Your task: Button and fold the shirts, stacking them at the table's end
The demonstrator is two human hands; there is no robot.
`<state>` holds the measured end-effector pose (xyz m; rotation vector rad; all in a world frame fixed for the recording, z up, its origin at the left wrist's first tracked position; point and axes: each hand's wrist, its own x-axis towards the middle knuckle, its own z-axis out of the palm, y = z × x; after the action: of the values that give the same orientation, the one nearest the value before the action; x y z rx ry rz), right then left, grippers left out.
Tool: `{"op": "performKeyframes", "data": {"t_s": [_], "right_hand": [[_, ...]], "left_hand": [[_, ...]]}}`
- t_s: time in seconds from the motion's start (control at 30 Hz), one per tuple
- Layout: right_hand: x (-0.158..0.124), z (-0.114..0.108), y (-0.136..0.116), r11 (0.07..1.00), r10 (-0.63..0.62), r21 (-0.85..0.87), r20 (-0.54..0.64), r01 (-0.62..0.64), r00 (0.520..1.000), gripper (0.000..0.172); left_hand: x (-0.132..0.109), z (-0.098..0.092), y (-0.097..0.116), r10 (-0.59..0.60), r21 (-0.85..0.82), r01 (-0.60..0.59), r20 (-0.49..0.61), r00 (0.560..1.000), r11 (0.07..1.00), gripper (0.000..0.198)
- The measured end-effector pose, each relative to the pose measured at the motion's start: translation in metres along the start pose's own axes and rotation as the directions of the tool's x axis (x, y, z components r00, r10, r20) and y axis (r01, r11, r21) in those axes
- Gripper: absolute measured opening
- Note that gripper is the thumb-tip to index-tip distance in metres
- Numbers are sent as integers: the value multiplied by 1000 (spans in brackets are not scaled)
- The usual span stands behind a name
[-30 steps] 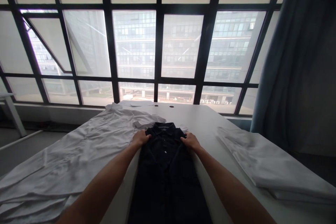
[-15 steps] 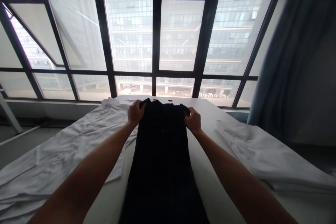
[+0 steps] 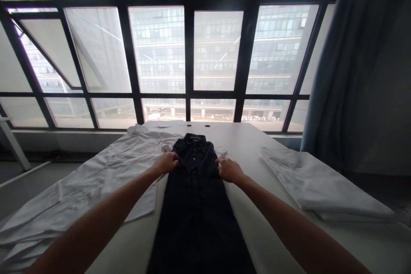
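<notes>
A dark navy button-up shirt (image 3: 197, 205) lies lengthwise down the middle of a white table (image 3: 244, 137), its collar at the far end and the front placket facing up. At the shirt's left side, just below the shoulder, my left hand (image 3: 167, 162) is closed with its fingertips pinching the fabric. My right hand (image 3: 230, 170) pinches the opposite side at about the same height. The shirt's lower end runs out of view at the bottom.
Several white garments (image 3: 93, 188) lie spread along the table's left side. Folded white fabric (image 3: 324, 180) rests on the right. Beyond the table stands a wall of dark-framed windows (image 3: 189, 51), with a blue-grey curtain (image 3: 334, 77) at the right.
The shirt's far end has come down onto the table, and its collar and buttons now show. Both hands have moved lower and nearer, from the shoulder corners to the sides.
</notes>
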<state>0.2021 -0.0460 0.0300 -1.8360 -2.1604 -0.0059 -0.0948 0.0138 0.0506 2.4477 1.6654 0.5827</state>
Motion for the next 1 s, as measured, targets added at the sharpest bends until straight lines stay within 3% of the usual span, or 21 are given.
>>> {"op": "performKeyframes", "data": {"t_s": [0.17, 0.3, 0.4, 0.5, 0.63, 0.73, 0.83, 0.93, 1.0], "right_hand": [[-70, 7, -3, 998, -55, -3, 36, 55, 998, 47], [-91, -2, 2, 957, -226, 209, 105, 201, 968, 54], [-104, -14, 2, 901, -380, 311, 224, 304, 898, 63], [-118, -24, -4, 895, -415, 296, 276, 334, 867, 68], [-137, -29, -18, 871, -463, 287, 209, 399, 861, 48], [-150, -35, -25, 804, -526, 423, 178, 417, 832, 29], [-162, -55, -31, 711, -582, 607, 225, 355, 781, 20], [-167, -86, -35, 619, -652, 758, 352, 204, 672, 37], [-161, -106, -33, 570, -694, 815, 407, 108, 594, 43]], "left_hand": [[-96, 11, -6, 209, 11, -210, 37, 977, 978, 26], [-140, -3, -2, 331, -83, -322, 154, 931, 943, 42], [-158, -15, 1, 419, -148, -392, 275, 865, 908, 48], [-170, -21, 6, 481, -169, -451, 280, 830, 876, 46], [-181, -18, 18, 548, -180, -519, 199, 813, 836, 37], [-190, -21, 31, 573, -252, -525, 193, 796, 813, 44], [-202, -39, 48, 576, -370, -477, 229, 785, 797, 42], [-212, -65, 70, 598, -551, -388, 271, 754, 739, 23], [-213, -83, 82, 624, -672, -301, 306, 719, 676, 21]]}}
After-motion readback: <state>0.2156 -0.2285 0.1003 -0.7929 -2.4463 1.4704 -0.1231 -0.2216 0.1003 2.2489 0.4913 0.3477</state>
